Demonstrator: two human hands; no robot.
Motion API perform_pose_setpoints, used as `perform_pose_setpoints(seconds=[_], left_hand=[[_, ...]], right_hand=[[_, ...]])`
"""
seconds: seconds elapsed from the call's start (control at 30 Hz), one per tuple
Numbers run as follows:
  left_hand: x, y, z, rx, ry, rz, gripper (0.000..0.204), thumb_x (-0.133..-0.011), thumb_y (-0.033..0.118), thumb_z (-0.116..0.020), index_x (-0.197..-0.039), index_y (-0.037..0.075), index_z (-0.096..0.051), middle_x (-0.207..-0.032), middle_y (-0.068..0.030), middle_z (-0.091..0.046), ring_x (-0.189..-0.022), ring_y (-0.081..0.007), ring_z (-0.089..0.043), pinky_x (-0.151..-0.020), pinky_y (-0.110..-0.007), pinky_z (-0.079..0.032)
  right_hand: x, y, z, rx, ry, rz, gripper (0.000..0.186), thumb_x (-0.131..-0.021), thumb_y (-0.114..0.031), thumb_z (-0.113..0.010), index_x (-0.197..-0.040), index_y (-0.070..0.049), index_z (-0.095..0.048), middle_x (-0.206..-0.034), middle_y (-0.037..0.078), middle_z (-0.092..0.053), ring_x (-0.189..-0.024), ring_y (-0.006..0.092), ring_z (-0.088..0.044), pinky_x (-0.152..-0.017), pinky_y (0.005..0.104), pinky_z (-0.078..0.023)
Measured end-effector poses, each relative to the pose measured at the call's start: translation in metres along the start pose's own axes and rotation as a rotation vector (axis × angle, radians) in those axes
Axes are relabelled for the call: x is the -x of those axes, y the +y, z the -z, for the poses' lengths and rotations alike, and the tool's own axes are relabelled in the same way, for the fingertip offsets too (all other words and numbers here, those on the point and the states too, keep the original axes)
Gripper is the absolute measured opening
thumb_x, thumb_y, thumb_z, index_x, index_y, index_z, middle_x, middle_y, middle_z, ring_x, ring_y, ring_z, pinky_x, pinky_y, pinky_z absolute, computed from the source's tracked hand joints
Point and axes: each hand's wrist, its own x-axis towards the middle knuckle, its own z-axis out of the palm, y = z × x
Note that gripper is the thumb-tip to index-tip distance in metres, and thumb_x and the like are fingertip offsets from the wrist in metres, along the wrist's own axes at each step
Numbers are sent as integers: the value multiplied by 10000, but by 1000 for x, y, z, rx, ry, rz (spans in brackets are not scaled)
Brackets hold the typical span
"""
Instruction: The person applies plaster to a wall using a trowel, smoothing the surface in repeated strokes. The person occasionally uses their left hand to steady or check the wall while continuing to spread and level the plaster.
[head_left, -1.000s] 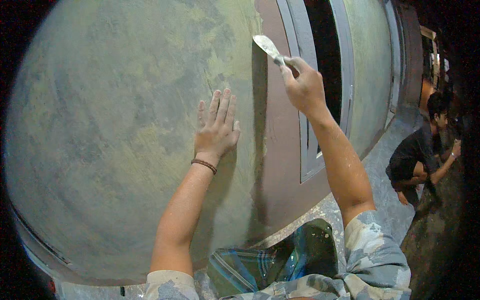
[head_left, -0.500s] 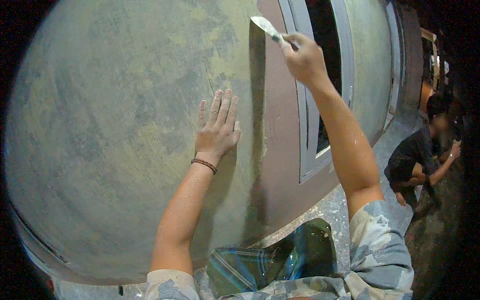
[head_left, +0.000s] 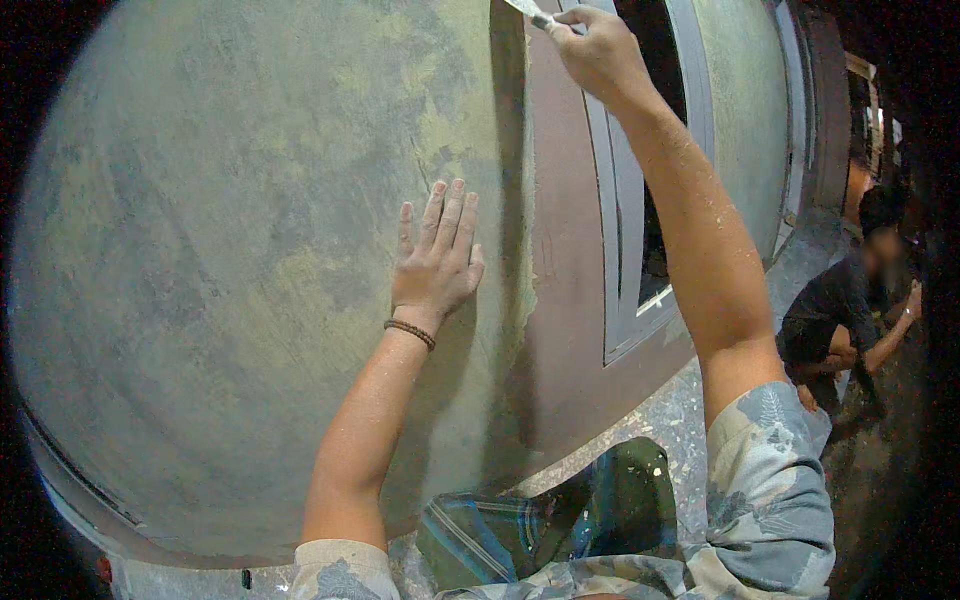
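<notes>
My left hand (head_left: 435, 255) lies flat on the mottled grey-green plaster wall (head_left: 220, 220), fingers extended and dusted pale, a beaded bracelet at the wrist. My right hand (head_left: 600, 55) is raised high near the top edge, closed on the handle of a putty knife (head_left: 523, 8), whose pale blade is partly cut off by the frame. The blade is at the border where the plaster meets a pinkish-brown band (head_left: 560, 400). Beside that band is a grey window frame (head_left: 625, 340) with a dark opening, partly hidden by my right forearm.
A crouching person (head_left: 820, 320) in dark clothes works at the far right, one hand raised. Below me lie a speckled floor (head_left: 670, 410) and dark green cloth with blue stripes (head_left: 560, 520). Another wall section with a further frame (head_left: 795, 120) recedes to the right.
My right hand and the putty knife have moved steadily upward along the plaster's edge, the forearm rising with them. My left hand stays almost still on the wall.
</notes>
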Motion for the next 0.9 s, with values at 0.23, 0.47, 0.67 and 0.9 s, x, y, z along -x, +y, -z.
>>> perform_pose_setpoints(seconds=[0.23, 0.47, 0.67, 0.9], left_hand=[[2, 0, 4, -37, 36, -7, 692, -892, 399, -563, -1538, 198, -417, -1645, -14, -314, -1537, -205, -249, -1266, -546, -121], [3, -1, 1, -8, 24, -16, 726, -870, 398, -574, -1547, 197, -409, -1653, -19, -307, -1537, -216, -254, -1267, -551, -102], [3, 0, 2, -4, 26, -12, 729, -860, 392, -581, -1541, 191, -417, -1649, -28, -315, -1534, -222, -264, -1264, -549, -113], [1, 0, 4, 2, 58, -17, 706, -872, 379, -572, -1534, 183, -425, -1637, -32, -336, -1531, -228, -273, -1263, -548, -119]], right_hand=[[7, 18, 9, 50, -15, 35, 356, -923, -343, -619, -1137, -91, -751, -1031, 205, -742, -954, 381, -717, -879, 446, -551], [-1, 27, 7, 74, 5, 96, 389, -957, -331, -649, -1132, 5, -735, -791, 141, -702, -725, 201, -650, -686, 352, -507], [-26, 20, 12, 55, 13, 166, 362, -952, -342, -644, -1089, -22, -746, -873, 174, -724, -782, 270, -674, -745, 357, -515], [-26, 30, 11, 70, -98, 9, 355, -954, -339, -632, -1089, -30, -741, -874, 180, -724, -817, 264, -689, -787, 380, -525]])
